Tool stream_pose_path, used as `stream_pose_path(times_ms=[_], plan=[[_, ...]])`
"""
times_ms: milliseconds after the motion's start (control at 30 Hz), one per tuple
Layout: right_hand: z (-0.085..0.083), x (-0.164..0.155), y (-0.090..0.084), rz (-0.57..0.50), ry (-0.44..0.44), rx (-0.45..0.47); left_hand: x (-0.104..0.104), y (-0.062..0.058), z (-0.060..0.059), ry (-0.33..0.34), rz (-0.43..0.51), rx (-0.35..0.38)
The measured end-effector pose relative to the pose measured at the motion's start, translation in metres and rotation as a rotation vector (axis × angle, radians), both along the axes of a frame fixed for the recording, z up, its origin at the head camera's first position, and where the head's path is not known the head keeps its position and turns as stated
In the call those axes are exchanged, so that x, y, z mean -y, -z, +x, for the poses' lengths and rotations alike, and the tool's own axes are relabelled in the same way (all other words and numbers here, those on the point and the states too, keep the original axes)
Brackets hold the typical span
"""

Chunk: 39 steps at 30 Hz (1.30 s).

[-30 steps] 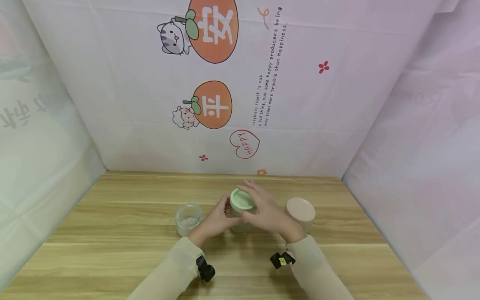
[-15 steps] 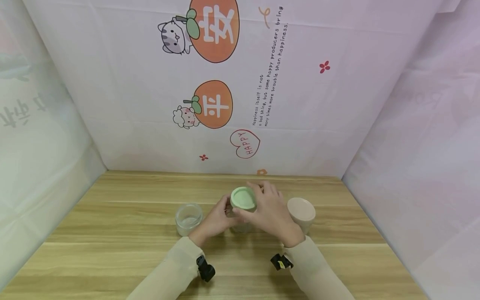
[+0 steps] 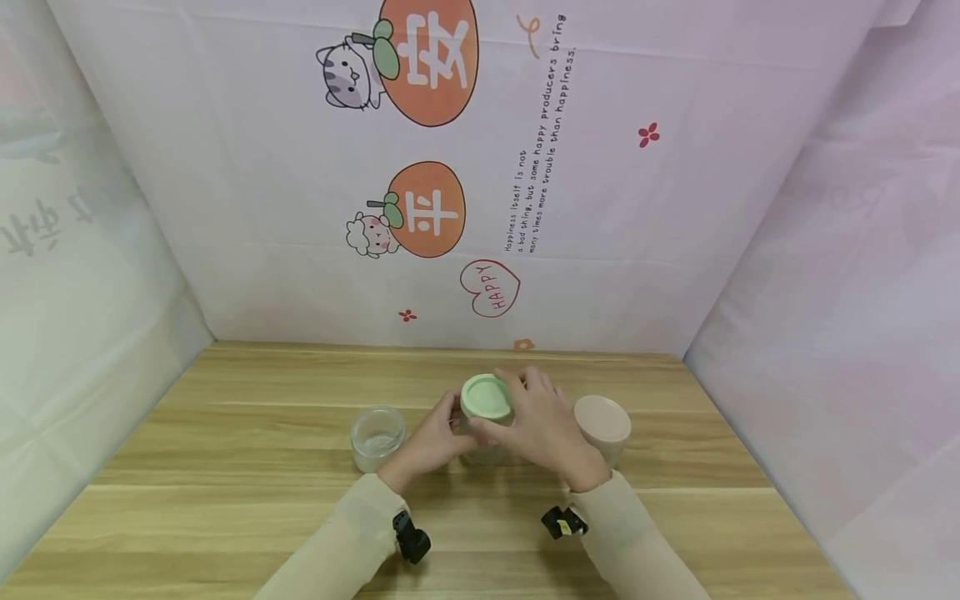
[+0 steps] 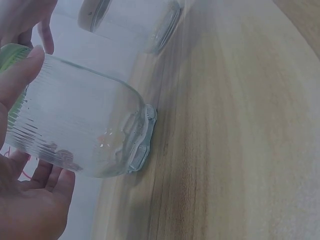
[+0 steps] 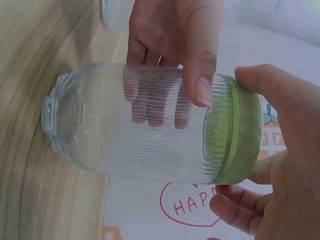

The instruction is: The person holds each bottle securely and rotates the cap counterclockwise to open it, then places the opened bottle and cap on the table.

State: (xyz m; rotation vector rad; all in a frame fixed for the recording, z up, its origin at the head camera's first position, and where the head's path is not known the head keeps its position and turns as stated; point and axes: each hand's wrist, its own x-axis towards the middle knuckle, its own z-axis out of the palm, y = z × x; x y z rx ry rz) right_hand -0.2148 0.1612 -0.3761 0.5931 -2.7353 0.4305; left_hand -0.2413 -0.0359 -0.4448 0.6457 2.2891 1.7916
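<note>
A clear ribbed glass jar (image 5: 140,145) stands upright on the table, its base on the wood. A pale green lid (image 3: 486,396) sits on its mouth. My left hand (image 3: 431,439) holds the jar around its upper body, thumb on the near side and fingers behind the glass. With thumb and fingers spread around the rim, my right hand (image 3: 545,427) grips the green lid; in the right wrist view its fingertips (image 5: 227,200) are right at the lid's edge. Nothing shows inside the jar.
On the left stands a shorter-looking glass jar (image 3: 377,435) with an uncovered mouth. A jar with a beige lid (image 3: 602,419) stands close to my right hand. A printed white cloth (image 3: 600,208) rises behind the wooden table (image 3: 247,517).
My right hand has shifted back and its thumb has moved left along the near rim, leaving more of the lid's top showing. The left hand and jar have stayed put.
</note>
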Motion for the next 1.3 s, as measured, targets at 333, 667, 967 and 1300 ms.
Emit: stream_pose_path(times_ms=[333,667,967,1300], plan=[[-0.004,-0.004,-0.001,-0.141,-0.11,0.17,0.0,0.001,-0.001,0.005,0.001,-0.002],[-0.017,-0.003,0.005,-0.267,-0.263,0.271,0.0,0.0,-0.002,0.003,-0.028,0.0],[-0.019,-0.002,0.011,-0.271,-0.299,0.233,0.0,0.001,-0.002,0.022,-0.018,-0.018],[-0.006,0.002,0.01,-0.214,-0.165,0.085,0.0,0.002,-0.002,0.026,0.032,0.001]])
